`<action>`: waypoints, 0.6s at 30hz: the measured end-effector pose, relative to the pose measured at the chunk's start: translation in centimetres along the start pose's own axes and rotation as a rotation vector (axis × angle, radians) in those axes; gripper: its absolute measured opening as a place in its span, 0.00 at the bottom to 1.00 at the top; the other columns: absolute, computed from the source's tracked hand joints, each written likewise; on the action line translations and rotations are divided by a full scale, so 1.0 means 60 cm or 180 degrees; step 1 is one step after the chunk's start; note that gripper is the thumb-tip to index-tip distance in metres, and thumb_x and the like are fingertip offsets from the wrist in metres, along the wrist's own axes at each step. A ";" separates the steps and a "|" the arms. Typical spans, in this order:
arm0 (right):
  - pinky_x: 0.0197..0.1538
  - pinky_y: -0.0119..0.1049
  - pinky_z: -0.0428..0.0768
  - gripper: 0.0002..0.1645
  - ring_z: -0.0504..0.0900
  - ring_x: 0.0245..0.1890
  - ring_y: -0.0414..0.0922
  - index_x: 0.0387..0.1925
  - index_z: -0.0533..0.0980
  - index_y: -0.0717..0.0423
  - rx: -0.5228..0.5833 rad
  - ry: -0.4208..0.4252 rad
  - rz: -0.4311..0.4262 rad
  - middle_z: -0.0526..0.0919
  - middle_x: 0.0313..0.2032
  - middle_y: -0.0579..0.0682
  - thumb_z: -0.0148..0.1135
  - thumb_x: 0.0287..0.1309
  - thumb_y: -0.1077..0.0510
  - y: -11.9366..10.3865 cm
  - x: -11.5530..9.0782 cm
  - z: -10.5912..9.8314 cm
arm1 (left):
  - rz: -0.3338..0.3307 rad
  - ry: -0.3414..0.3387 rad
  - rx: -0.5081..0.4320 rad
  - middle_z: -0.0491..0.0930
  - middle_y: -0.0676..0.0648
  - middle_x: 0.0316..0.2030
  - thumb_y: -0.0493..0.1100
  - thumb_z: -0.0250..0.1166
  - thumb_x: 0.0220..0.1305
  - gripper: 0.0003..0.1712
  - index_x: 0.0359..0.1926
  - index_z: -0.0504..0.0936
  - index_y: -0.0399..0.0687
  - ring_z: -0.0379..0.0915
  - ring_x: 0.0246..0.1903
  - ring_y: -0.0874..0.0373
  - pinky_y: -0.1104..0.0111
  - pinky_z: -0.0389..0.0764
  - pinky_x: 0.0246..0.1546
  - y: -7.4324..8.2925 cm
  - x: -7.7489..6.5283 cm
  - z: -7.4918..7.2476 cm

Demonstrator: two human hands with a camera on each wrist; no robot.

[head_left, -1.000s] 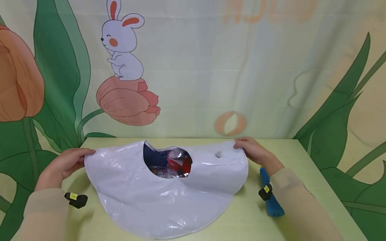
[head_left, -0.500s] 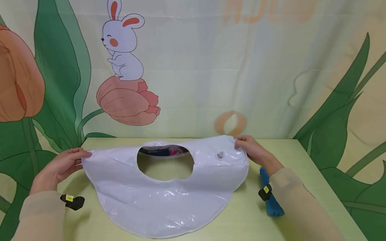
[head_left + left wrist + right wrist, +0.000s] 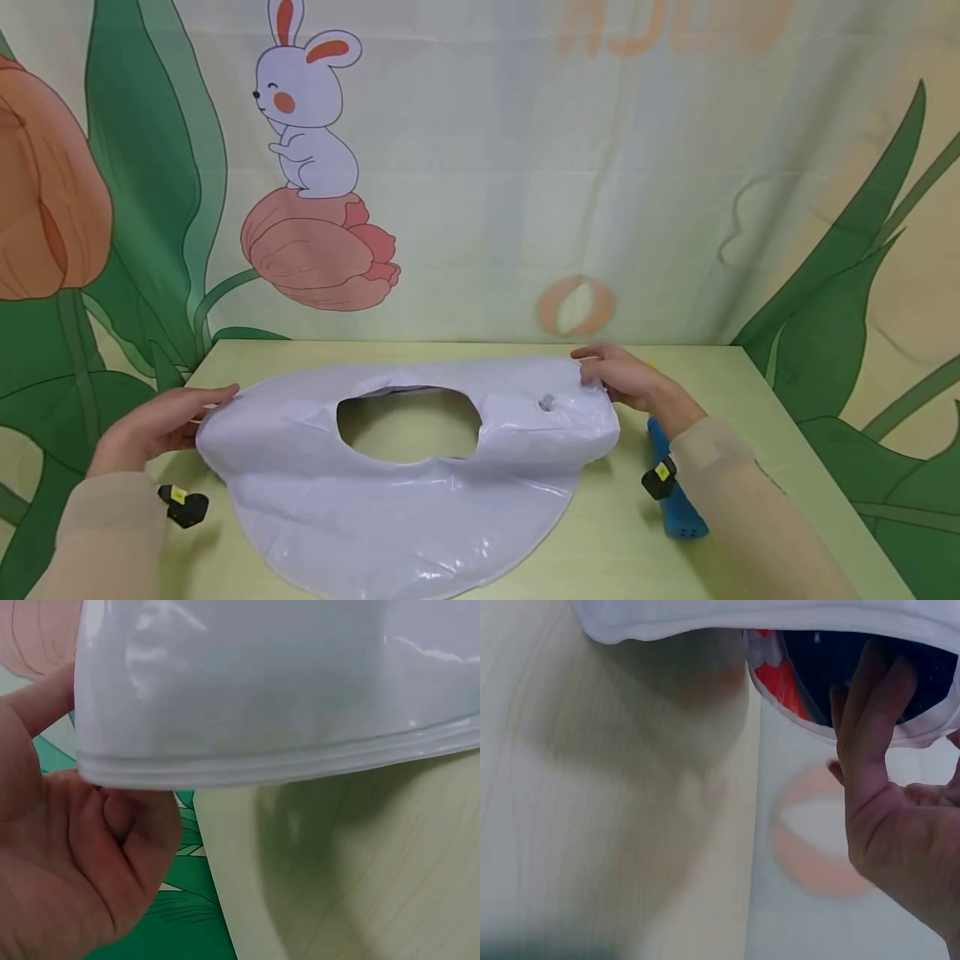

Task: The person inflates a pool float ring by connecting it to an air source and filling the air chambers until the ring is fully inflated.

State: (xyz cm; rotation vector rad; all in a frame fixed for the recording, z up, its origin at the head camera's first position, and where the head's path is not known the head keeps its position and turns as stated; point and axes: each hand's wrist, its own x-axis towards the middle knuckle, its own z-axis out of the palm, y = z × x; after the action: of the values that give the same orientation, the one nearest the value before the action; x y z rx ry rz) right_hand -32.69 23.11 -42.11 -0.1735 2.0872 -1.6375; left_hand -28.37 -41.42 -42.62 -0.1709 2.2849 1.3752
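A limp, uninflated swim ring (image 3: 390,517), glossy white on top with an oval hole in its middle, spans the table between my hands. Its far part is raised and the near part droops towards me. My left hand (image 3: 161,421) holds the left edge; in the left wrist view some fingers curl below the white seam. At the right edge, beside a small valve (image 3: 547,403), my right hand (image 3: 622,379) grips the ring. The right wrist view shows its fingers against the dark blue and red underside (image 3: 802,675). Part of the right thumb is out of that view.
A blue hand pump (image 3: 678,508), or a similar blue tube-like thing, lies on the table (image 3: 780,467) by my right forearm and is partly covered by it. Behind the table's far edge hangs a curtain (image 3: 480,167) printed with a rabbit and tulips.
The ring's far part, with its printed clear side, has folded back, so bare table shows through the hole. My left hand has shifted slightly along the edge; the right stays nearly in place.
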 end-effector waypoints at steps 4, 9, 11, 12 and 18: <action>0.35 0.37 0.84 0.34 0.84 0.36 0.44 0.72 0.62 0.70 -0.0165 0.0001 0.0192 0.81 0.53 0.61 0.53 0.69 0.59 0.001 0.004 0.008 | 0.0045 0.0007 0.0412 0.61 0.25 0.65 0.66 0.47 0.78 0.51 0.74 0.52 0.21 0.72 0.55 0.44 0.58 0.80 0.49 0.008 0.003 0.009; 0.31 0.35 0.83 0.27 0.84 0.28 0.42 0.60 0.75 0.70 -0.0326 0.0075 0.0235 0.85 0.36 0.53 0.54 0.77 0.49 0.002 0.010 0.017 | 0.0230 0.0121 0.0736 0.58 0.21 0.66 0.60 0.50 0.79 0.43 0.72 0.59 0.23 0.72 0.54 0.40 0.55 0.80 0.49 0.015 0.011 0.020; 0.32 0.35 0.83 0.27 0.84 0.28 0.42 0.61 0.75 0.70 -0.0366 0.0127 0.0235 0.86 0.37 0.53 0.55 0.76 0.51 0.004 0.012 0.021 | 0.0261 0.0182 0.0784 0.59 0.22 0.65 0.58 0.54 0.78 0.40 0.70 0.62 0.25 0.71 0.54 0.39 0.54 0.79 0.49 0.017 0.013 0.023; 0.33 0.35 0.83 0.26 0.85 0.30 0.43 0.62 0.74 0.69 -0.0383 0.0146 0.0228 0.86 0.39 0.53 0.56 0.75 0.52 0.004 0.013 0.022 | 0.0293 0.0225 0.0801 0.60 0.22 0.64 0.56 0.56 0.78 0.38 0.68 0.63 0.26 0.70 0.54 0.38 0.54 0.77 0.50 0.017 0.015 0.024; 0.39 0.40 0.84 0.24 0.85 0.38 0.47 0.64 0.69 0.66 -0.0315 0.0185 0.0080 0.83 0.48 0.58 0.59 0.70 0.62 0.006 0.019 0.026 | 0.0677 0.0585 0.0849 0.72 0.32 0.54 0.51 0.61 0.76 0.28 0.60 0.70 0.30 0.66 0.52 0.41 0.58 0.73 0.47 0.019 0.027 0.031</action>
State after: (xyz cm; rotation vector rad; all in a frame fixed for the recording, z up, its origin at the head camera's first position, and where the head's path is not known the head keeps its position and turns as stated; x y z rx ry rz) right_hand -32.93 21.37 -43.04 -0.1333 2.2066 -1.5430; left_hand -29.59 -39.06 -43.19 0.0352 2.6786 1.1769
